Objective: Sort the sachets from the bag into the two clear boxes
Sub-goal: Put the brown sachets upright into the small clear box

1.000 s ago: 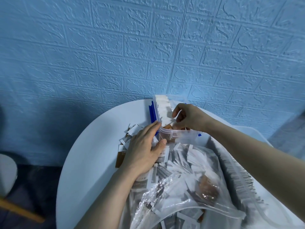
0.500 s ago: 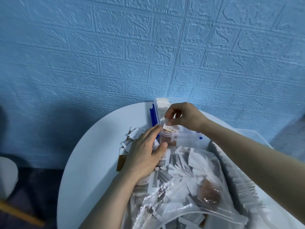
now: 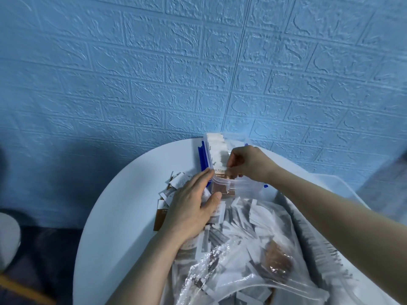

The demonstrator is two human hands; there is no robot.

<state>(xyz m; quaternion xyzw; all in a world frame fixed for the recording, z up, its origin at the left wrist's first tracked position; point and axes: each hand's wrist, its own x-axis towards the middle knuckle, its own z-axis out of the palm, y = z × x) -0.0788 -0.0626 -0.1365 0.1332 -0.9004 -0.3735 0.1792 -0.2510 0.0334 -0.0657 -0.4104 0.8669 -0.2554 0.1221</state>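
Observation:
A clear box [image 3: 244, 187] with blue latches stands at the table's far side, with white sachets [image 3: 217, 148] packed upright in it. My right hand [image 3: 246, 162] reaches over the box and pinches a brown-and-white sachet [image 3: 220, 171] at its near end. My left hand [image 3: 191, 205] rests flat against the box's near left corner, fingers straight, thumb on the front wall. A large clear plastic bag [image 3: 253, 249] full of sachets fills the foreground. I can make out only one clear box.
Loose sachets [image 3: 176, 183] lie on the round white table [image 3: 114, 216] left of the box, partly under my left hand. A blue embossed brick wall [image 3: 198, 73] stands right behind the table. Dark floor and a pale seat edge [image 3: 8, 238] show at lower left.
My right hand lifted a sachet at the box's near end and now holds it lower, against the packed row. My left hand stayed braced at the box corner.

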